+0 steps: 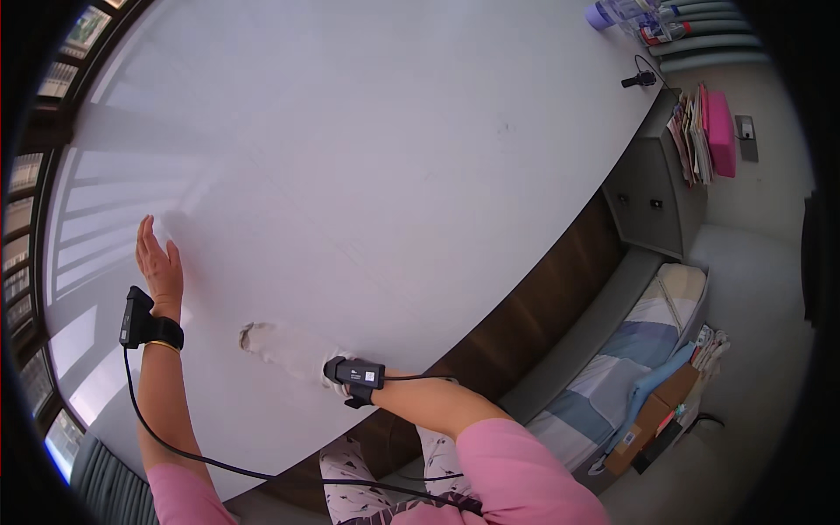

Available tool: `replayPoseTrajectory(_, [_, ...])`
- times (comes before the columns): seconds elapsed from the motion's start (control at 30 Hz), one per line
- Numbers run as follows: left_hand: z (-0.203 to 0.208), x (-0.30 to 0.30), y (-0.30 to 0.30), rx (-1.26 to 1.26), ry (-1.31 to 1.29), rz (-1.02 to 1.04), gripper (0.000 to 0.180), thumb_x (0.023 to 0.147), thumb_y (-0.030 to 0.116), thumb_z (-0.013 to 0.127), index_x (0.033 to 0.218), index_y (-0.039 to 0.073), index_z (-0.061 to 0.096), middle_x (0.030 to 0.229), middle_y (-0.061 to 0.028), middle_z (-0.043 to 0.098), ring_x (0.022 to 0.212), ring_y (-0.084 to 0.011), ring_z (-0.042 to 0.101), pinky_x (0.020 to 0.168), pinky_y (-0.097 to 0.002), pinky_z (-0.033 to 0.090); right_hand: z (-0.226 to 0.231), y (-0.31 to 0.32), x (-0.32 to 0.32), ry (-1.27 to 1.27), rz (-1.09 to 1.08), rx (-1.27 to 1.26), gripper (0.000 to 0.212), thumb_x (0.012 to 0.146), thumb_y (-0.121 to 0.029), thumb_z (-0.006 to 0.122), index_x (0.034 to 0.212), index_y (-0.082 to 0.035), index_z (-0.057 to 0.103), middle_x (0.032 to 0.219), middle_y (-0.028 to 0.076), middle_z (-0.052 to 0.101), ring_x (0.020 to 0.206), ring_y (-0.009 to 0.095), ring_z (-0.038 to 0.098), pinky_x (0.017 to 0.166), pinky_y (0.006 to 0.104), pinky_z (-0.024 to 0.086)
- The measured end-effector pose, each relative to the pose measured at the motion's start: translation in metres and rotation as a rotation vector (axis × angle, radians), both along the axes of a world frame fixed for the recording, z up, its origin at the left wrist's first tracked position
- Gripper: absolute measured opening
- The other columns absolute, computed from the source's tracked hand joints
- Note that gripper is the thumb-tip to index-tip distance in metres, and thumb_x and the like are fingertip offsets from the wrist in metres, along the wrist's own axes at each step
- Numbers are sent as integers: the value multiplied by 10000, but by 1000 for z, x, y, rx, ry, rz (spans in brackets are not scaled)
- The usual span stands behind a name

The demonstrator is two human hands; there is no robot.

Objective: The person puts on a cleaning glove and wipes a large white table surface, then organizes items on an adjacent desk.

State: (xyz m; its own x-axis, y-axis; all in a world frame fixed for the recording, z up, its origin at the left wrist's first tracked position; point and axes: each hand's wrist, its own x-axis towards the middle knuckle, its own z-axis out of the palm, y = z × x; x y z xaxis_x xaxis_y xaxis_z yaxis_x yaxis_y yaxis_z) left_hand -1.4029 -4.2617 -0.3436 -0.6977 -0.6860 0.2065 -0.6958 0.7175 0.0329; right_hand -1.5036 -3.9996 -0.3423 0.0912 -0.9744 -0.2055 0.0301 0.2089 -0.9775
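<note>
Clock directions are read from the centre of the head view. The left hand point(161, 269), at nine o'clock, is open: its fingers point toward twelve, lightly bent, and the thumb stands apart. It lies over the broad, smooth white tabletop point(367, 175); contact cannot be judged. The right hand point(308, 357), at eight o'clock, is concealed by a whitish, soft fabric covering point(273, 342) with a grey-brown tip. This fabric runs from the wrist toward ten o'clock, along the white tabletop; whether the hidden fingers are curled or straight cannot be told. Each wrist bears a black box-shaped module, the left one point(136, 317) above a thin gold-coloured bangle point(163, 345), the right one point(359, 374) at the edge of the fabric. A black cable point(219, 463) sweeps from the left module toward five o'clock. Both sleeves are pink.

Surroundings: a dark brown window frame point(54, 144) at nine to ten o'clock, with barred light falling on the nearby tabletop; a lilac-capped bottle point(619, 12) at one; a small black clip-like device point(640, 80) between one and two; a bright pink box point(721, 134) beside upright papers point(691, 140) at two; a blue-and-white checked mattress point(608, 376) and a brown cardboard box point(652, 418) at four.
</note>
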Motion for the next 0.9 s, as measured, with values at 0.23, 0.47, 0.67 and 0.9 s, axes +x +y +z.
replayPoseTrajectory(0.23, [16, 15, -29, -93, 68, 235, 483, 898, 179, 476, 1335, 32, 330, 1363, -154, 390, 1268, -337, 361, 1055, -427, 273, 3, 116, -240, 1323, -980, -10, 352, 797, 35, 455, 1146, 33, 506, 1126, 182, 541, 1104, 363, 467, 1014, 420, 347])
replayPoseTrajectory(0.47, [-1, 21, -13, -154, 161, 545, 466, 867, 185, 469, 1298, 29, 383, 1379, -139, 376, 1288, -303, 344, 1066, -441, 239, 10, 153, -240, -461, -1663, -29, 410, 950, -198, 415, 1319, -27, 365, 1344, 169, 359, 1285, 270, 320, 1091, 397, 260])
replayPoseTrajectory(0.67, [17, 1, -10, -80, 146, 550, 473, 869, 183, 460, 1301, 10, 373, 1391, -142, 357, 1315, -298, 309, 1080, -444, 214, 38, -150, -69, 498, -247, -339, 363, 877, -84, 438, 1231, -33, 501, 1234, 149, 525, 1201, 301, 454, 1047, 375, 331])
replayPoseTrajectory(0.9, [25, 4, -12, 4, 101, 575, 496, 860, 153, 446, 1323, 2, 349, 1423, -131, 310, 1336, -289, 276, 1089, -457, 187, 23, -225, -192, 1112, -562, -196, 379, 807, -42, 456, 1179, 4, 512, 1159, 177, 541, 1139, 329, 474, 1030, 389, 340])
